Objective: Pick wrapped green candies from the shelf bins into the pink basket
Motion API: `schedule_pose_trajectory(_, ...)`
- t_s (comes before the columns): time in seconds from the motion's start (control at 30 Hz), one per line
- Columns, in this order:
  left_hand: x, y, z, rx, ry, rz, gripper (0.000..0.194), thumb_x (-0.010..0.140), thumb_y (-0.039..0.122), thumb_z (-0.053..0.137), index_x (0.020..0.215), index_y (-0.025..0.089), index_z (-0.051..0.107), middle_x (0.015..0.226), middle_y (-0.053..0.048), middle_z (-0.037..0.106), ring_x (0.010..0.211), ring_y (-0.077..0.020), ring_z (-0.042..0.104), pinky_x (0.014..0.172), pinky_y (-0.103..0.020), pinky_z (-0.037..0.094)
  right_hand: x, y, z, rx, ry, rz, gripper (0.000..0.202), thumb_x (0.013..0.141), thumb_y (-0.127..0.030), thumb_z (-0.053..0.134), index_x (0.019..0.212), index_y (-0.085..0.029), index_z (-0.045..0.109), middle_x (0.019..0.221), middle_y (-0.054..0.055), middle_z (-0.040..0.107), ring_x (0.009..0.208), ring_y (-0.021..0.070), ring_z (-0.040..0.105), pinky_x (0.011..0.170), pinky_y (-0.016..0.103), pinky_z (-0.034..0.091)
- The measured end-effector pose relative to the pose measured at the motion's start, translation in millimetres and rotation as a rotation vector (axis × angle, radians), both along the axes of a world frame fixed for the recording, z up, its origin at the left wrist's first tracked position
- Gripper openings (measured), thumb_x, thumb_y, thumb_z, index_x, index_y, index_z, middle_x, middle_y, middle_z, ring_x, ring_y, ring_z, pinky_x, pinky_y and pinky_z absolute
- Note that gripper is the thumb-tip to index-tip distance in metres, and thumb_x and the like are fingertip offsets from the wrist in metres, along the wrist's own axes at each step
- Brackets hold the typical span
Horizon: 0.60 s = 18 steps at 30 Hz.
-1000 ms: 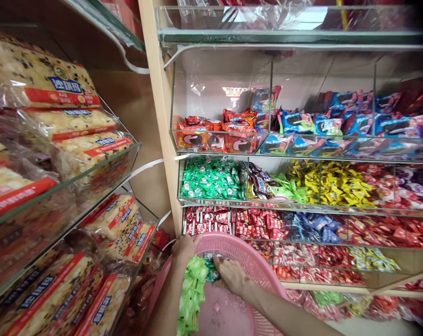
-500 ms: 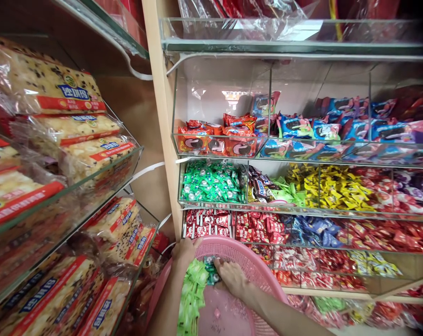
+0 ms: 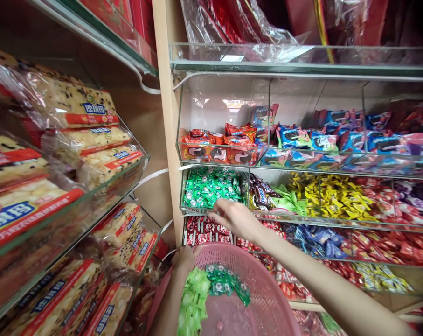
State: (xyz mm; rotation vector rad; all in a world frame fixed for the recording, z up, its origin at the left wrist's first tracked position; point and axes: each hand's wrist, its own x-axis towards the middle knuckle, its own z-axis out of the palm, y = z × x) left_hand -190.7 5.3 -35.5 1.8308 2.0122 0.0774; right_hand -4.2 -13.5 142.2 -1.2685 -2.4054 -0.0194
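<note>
My left hand (image 3: 183, 259) is closed on the left far rim of a pink plastic basket (image 3: 263, 270). Inside it lie light-green wrapped packets (image 3: 193, 298) on the left and dark-green wrapped candies (image 3: 227, 282) towards the far side. Raised above the basket, my right hand (image 3: 234, 218) hovers before the front edge of a bin of green wrapped candies (image 3: 213, 186). Its fingers are loosely bent and apart, and nothing shows in them. Just below that hand are red-and-white packets (image 3: 208, 229) on the lower shelf.
Packaged sesame pastries (image 3: 88, 105) fill glass-fronted shelves on the left. A wooden post (image 3: 169, 140) stands between the two shelf units. To the right are Snickers bars (image 3: 262, 193), yellow packets (image 3: 344, 198) and blue packets (image 3: 316, 238). Glass shelf edges (image 3: 302, 217) jut out in front.
My right hand has risen out of the basket to the green candy bin. More dark-green candies now show spread in the basket. The view has tilted slightly up; my left hand still holds the rim.
</note>
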Motion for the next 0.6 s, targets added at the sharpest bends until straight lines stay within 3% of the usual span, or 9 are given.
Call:
schedule_pose_trajectory(0.1, 0.0, 0.3, -0.9, -0.016, 0.005, 0.016, 0.071, 0.085, 0.063, 0.023, 0.109, 0.011, 0.063, 0.112, -0.021, 0.064, 0.107, -0.0341, 0.059, 0.084, -0.041, 0.045, -1.1, 28.9, 14.9, 0.130, 0.039, -0.104, 0.018, 0.091, -0.034, 0.046, 0.097, -0.018, 0.053, 0.094, 0.006, 0.059, 0.076, 0.0156, 0.055, 0.064, 0.026, 0.037)
schedule_pose_trajectory(0.23, -0.1, 0.5, 0.2, -0.015, 0.001, 0.018, 0.070, 0.085, 0.062, 0.023, 0.108, 0.011, 0.064, 0.111, -0.021, 0.064, 0.106, -0.0341, 0.059, 0.085, -0.043, 0.045, -15.5, 55.6, 16.9, 0.279, -0.020, -0.180, 0.028, 0.088, -0.037, 0.053, 0.106, -0.016, 0.054, 0.103, 0.011, 0.055, 0.092, 0.0223, 0.052, 0.073, 0.032, 0.040)
schedule_pose_trajectory(0.47, -1.1, 2.4, 0.1, -0.017, -0.005, 0.020, 0.069, 0.085, 0.061, 0.023, 0.108, 0.011, 0.065, 0.111, -0.021, 0.064, 0.107, -0.0341, 0.059, 0.086, -0.043, 0.045, -51.6, 72.2, 18.0, 0.334, -0.130, 0.130, 0.035, 0.090, -0.037, 0.049, 0.119, -0.018, 0.053, 0.123, 0.011, 0.052, 0.109, 0.0233, 0.044, 0.089, 0.039, 0.036)
schedule_pose_trajectory(0.6, -2.0, 3.3, -3.0, -0.012, -0.004, 0.022, 0.069, 0.085, 0.062, 0.023, 0.108, 0.012, 0.064, 0.111, -0.020, 0.064, 0.107, -0.0332, 0.059, 0.086, -0.043, 0.045, -63.9, 80.7, 14.8, 0.292, -0.148, 0.169, 0.039, 0.087, -0.043, 0.053, 0.114, -0.016, 0.057, 0.125, 0.013, 0.053, 0.113, 0.0249, 0.044, 0.094, 0.043, 0.033)
